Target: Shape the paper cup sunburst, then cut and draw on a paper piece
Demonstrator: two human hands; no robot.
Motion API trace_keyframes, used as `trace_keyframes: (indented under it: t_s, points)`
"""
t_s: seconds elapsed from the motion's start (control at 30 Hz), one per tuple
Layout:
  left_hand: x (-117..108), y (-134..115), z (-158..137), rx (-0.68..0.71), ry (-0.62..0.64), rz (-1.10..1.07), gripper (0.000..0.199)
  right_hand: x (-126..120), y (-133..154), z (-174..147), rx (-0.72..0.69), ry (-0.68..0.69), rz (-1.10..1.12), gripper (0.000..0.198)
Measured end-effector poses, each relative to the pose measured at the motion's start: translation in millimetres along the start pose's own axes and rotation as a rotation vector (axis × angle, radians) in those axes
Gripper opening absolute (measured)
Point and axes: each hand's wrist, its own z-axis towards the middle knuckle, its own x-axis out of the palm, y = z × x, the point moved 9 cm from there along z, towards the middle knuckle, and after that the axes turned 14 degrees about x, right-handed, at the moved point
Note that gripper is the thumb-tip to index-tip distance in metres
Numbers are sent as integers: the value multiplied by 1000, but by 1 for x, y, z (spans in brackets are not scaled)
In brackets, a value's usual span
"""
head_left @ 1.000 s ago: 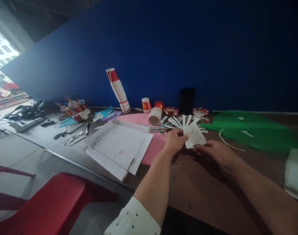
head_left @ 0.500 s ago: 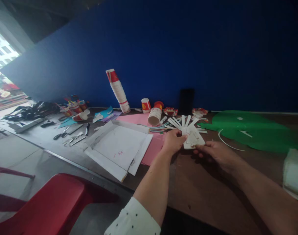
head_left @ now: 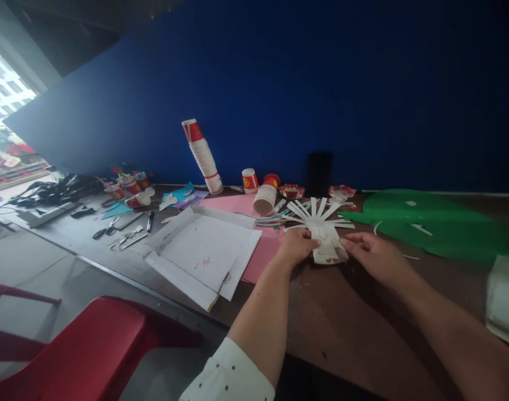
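A white paper cup (head_left: 330,245), cut into long strips that fan out at its far end, is between my two hands over the brown table. It looks pressed flat, with brownish marks near its lower edge. My left hand (head_left: 297,245) grips its left side, thumb on top. At its right edge, the thumb and fingers of my right hand (head_left: 369,253) pinch the side; the fingertips are partly hidden. A green sheet (head_left: 438,223) lies to the right of my right hand, with a thin white curved strip (head_left: 377,227) near it.
A white cardboard tray (head_left: 183,278) rests on pink paper (head_left: 267,245) to my left. Stacked cups (head_left: 204,159) lean at the blue partition (head_left: 254,94). Scissors (head_left: 106,228) and a black marker (head_left: 150,221) lie farther left. A red chair (head_left: 87,345) stands by the table edge.
My right hand has shifted from the cup's lower corner up to its right edge. The cup's lower end has turned slightly and sits a little nearer me. My left hand stays in about the same place.
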Motion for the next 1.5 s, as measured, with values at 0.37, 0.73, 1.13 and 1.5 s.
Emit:
trace_keyframes:
  t_s: [0.37,0.73,1.13,1.5]
  points:
    - [12,1,-5,-14,105,-20,11,-1,7,0,-107,-111,-83,40]
    - [10,-8,-7,33,150,196,15,15,13,-8,-139,-5,-273,32]
    - [11,-20,-11,90,184,527,9,20,12,-7,-127,-19,-409,27]
    - [13,-33,-23,45,226,708,17,23,11,-12,-120,-41,-524,22]
